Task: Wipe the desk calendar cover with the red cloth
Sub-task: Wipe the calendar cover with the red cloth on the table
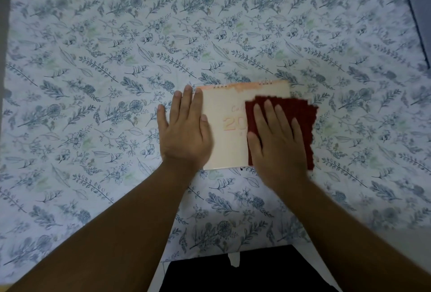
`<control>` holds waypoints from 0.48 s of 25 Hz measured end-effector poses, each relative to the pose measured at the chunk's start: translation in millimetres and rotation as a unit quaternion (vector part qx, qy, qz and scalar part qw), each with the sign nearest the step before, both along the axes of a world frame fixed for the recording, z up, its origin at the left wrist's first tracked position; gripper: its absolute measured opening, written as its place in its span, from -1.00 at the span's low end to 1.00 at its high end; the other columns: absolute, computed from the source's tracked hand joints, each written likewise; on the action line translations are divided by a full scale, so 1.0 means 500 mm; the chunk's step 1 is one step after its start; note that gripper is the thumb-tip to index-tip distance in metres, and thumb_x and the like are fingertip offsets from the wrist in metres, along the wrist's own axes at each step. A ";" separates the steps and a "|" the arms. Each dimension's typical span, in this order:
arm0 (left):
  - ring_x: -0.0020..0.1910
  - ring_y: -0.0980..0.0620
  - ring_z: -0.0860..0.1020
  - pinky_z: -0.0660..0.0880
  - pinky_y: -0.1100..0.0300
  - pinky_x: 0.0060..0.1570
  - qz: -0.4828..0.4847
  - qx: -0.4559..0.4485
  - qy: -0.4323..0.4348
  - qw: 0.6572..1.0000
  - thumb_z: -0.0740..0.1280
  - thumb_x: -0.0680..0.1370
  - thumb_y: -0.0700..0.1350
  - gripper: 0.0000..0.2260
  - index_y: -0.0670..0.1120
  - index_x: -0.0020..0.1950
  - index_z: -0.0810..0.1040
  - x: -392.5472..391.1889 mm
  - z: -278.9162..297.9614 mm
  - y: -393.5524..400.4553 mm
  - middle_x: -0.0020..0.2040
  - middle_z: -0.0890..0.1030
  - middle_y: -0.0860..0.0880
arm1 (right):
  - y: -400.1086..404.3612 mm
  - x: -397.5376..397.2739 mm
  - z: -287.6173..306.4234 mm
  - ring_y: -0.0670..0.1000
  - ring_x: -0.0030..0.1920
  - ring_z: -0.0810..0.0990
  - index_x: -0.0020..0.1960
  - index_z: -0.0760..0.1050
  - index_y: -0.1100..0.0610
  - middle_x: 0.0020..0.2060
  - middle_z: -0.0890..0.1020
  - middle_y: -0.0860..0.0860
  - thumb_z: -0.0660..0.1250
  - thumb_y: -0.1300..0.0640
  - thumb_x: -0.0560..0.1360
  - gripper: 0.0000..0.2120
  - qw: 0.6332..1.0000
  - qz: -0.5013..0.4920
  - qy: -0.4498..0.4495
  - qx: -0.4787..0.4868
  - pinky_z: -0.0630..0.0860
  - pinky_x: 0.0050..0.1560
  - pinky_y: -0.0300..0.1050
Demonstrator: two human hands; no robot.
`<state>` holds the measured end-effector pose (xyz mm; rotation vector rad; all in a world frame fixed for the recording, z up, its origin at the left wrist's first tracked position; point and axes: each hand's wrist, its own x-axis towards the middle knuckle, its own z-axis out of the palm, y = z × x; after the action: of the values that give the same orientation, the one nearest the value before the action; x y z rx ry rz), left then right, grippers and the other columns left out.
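A cream desk calendar (227, 109) with a pink top band and wire rings lies flat in the middle of the table. My left hand (185, 128) rests flat on its left edge, fingers together, partly on the tablecloth. The red cloth (300, 114) covers the calendar's right part and hangs past its right edge. My right hand (276, 137) presses flat on the cloth with fingers spread. The cover's printed year is half hidden by the cloth.
A white tablecloth (116, 58) with a blue leaf print covers the whole table. A grey object with a dark edge (419, 23) sits at the far right corner. The table's near edge runs at the bottom, above my dark clothing (233, 273).
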<state>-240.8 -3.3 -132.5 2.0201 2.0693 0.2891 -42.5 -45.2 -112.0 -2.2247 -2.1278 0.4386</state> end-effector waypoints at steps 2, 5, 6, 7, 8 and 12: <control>0.67 0.00 0.04 -0.06 -0.21 0.60 -0.001 -0.001 0.005 1.000 -0.02 0.69 0.03 -0.47 0.00 0.69 0.10 -0.002 -0.002 0.000 0.69 0.12 0.00 | -0.082 0.005 0.008 0.00 0.63 -0.08 0.65 -0.02 -0.03 0.64 0.02 -0.03 -0.03 -0.13 0.67 -0.41 1.000 0.010 0.003 -0.018 -0.11 0.58 0.15; 0.67 -0.01 0.03 -0.08 -0.20 0.60 -0.009 -0.012 0.010 1.000 -0.02 0.70 0.03 -0.47 0.01 0.69 0.07 -0.003 -0.004 0.002 0.69 0.09 0.01 | -0.043 0.014 0.001 -0.02 0.62 -0.11 0.65 -0.05 -0.08 0.65 0.00 -0.05 -0.06 -0.21 0.65 -0.40 1.000 0.004 -0.005 -0.030 -0.17 0.57 0.20; 0.67 -0.01 0.02 -0.09 -0.20 0.60 -0.010 -0.015 0.012 1.000 -0.03 0.70 0.03 -0.46 0.01 0.69 0.06 -0.003 -0.005 0.002 0.69 0.09 0.01 | -0.005 0.013 -0.001 -0.03 0.62 -0.12 0.65 -0.07 -0.09 0.65 -0.02 -0.06 -0.07 -0.25 0.64 -0.38 0.999 0.000 -0.008 -0.032 -0.20 0.55 0.25; 0.67 -0.01 0.02 -0.09 -0.20 0.60 -0.009 -0.014 0.013 1.000 -0.03 0.70 0.04 -0.46 0.01 0.69 0.06 -0.003 -0.005 0.003 0.69 0.08 0.01 | 0.032 0.011 -0.005 -0.04 0.62 -0.14 0.65 -0.08 -0.11 0.65 -0.04 -0.07 -0.07 -0.28 0.63 -0.36 1.000 -0.004 -0.011 -0.028 -0.23 0.54 0.31; 0.67 -0.02 0.02 -0.09 -0.20 0.60 -0.009 -0.012 0.015 1.000 -0.03 0.69 0.04 -0.46 0.01 0.69 0.06 -0.002 -0.004 0.003 0.69 0.08 0.01 | 0.062 0.010 -0.008 -0.05 0.62 -0.14 0.64 -0.09 -0.12 0.65 -0.05 -0.09 -0.06 -0.31 0.62 -0.35 1.000 -0.007 -0.013 -0.025 -0.23 0.51 0.37; 0.67 -0.03 0.04 -0.09 -0.20 0.60 -0.003 -0.006 0.013 1.000 -0.04 0.68 0.04 -0.46 0.00 0.69 0.08 0.000 -0.005 0.003 0.69 0.10 -0.01 | 0.082 0.017 -0.018 -0.04 0.62 -0.08 0.64 -0.02 -0.12 0.64 0.02 -0.10 0.00 -0.29 0.62 -0.35 1.000 -0.004 -0.010 0.013 -0.16 0.48 0.45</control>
<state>-240.9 -1.7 -135.1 2.0340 2.0749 0.2495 -33.8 -4.0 -120.9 -2.2312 -2.1208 0.3873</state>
